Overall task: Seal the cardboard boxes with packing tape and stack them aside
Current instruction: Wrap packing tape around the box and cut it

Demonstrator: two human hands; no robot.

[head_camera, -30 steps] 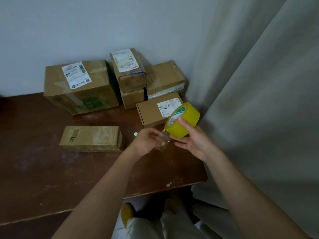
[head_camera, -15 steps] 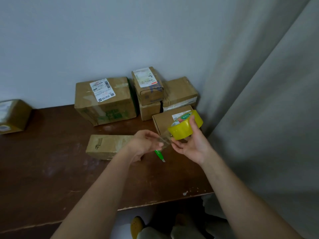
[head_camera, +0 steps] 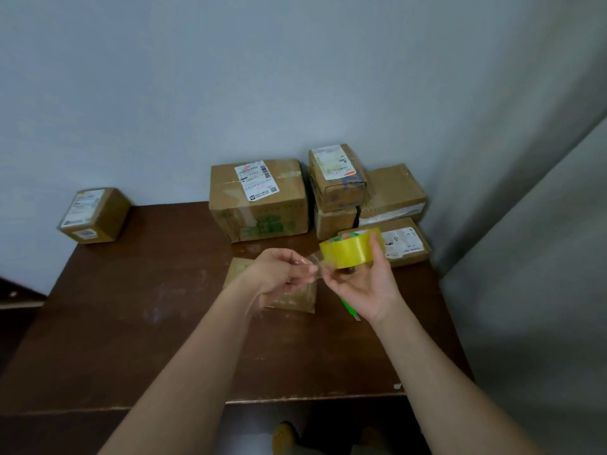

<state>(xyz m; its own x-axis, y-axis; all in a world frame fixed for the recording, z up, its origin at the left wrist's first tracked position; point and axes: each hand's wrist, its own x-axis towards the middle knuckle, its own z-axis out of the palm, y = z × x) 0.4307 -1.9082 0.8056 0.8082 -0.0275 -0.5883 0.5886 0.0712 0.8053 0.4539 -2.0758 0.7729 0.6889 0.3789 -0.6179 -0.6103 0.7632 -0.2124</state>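
Holding the yellow tape roll (head_camera: 349, 254) in my right hand (head_camera: 368, 290), fingers curled over its rim, roll on edge with its core axis running about 11 to 5. My left hand (head_camera: 279, 274) pinches the clear tape end (head_camera: 317, 266) just beside the roll, at its 9 o'clock. The flat box (head_camera: 289, 295) I judge next for sealing lies on the table (head_camera: 131, 323) directly under my hands, mostly hidden; long axis looks 9 to 3, though I cannot be sure. Left hand is nearer it. Pulled strip runs 3 to 9, so it should lay along that axis. Green cutter (head_camera: 348, 307) at 5 o'clock of the box. Stacked boxes (head_camera: 259, 198) at 12
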